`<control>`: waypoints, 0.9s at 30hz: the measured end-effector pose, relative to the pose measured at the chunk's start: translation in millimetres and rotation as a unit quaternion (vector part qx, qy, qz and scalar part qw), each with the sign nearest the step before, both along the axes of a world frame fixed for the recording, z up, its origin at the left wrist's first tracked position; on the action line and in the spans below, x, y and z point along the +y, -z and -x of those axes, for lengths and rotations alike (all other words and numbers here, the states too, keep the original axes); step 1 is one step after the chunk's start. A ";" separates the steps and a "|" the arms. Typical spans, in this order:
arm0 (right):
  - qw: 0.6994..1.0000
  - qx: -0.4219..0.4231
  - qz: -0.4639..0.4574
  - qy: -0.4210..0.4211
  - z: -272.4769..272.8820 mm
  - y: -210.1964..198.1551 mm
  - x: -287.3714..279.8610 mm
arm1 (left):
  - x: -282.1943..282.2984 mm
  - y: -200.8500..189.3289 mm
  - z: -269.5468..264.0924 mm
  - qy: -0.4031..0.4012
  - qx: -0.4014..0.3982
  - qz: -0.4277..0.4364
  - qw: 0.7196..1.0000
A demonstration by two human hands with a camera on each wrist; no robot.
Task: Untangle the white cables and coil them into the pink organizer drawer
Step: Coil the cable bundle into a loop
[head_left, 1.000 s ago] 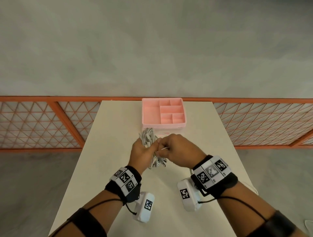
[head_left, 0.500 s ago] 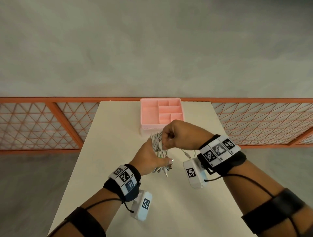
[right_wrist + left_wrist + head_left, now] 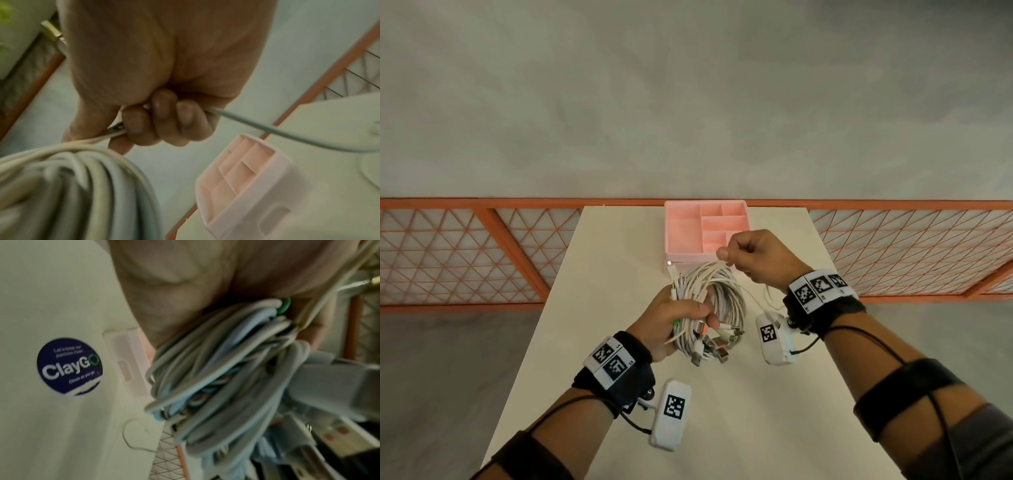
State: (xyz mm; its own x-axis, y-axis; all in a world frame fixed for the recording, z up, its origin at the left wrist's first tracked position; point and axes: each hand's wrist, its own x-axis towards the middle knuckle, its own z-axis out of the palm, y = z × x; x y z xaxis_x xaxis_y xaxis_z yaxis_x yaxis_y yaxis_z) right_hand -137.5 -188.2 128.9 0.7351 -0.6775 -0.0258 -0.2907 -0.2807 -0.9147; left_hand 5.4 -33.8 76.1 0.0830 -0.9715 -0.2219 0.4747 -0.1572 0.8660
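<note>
A thick bundle of white cables (image 3: 717, 301) with many plugs hanging at its lower end is held above the table. My left hand (image 3: 678, 317) grips the bundle's left side, fingers wrapped round the strands (image 3: 216, 369). Just above and right of it, my right hand (image 3: 751, 255) is closed in a fist, pinching a single white cable (image 3: 257, 128) that runs from the coil (image 3: 68, 186) through the fingers and off to the right. The pink organizer drawer (image 3: 705, 229), with several empty compartments, sits at the table's far edge, partly behind the right hand.
The cream table (image 3: 619, 267) carries a round blue sticker (image 3: 68, 366). A loose thin white wire (image 3: 131, 439) lies on the table near its right edge. Orange mesh railing (image 3: 465, 253) runs beyond the table on both sides.
My right hand has risen up and away toward the drawer, drawing one cable out of the bundle. The left hand has shifted slightly right and kept its grip on the coil.
</note>
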 end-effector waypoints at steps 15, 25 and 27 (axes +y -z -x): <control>0.997 0.048 0.062 0.006 3.3 94.9 70.2 | -25.6 -3.9 -12.8 -0.191 0.154 0.048 0.968; 0.933 0.214 0.248 -0.151 -0.4 55.8 82.1 | -25.4 34.5 -23.4 -0.290 -0.311 0.000 0.905; 0.923 0.222 0.265 -0.169 -0.4 35.9 79.2 | -21.8 41.7 -25.3 -0.254 -0.348 0.029 0.902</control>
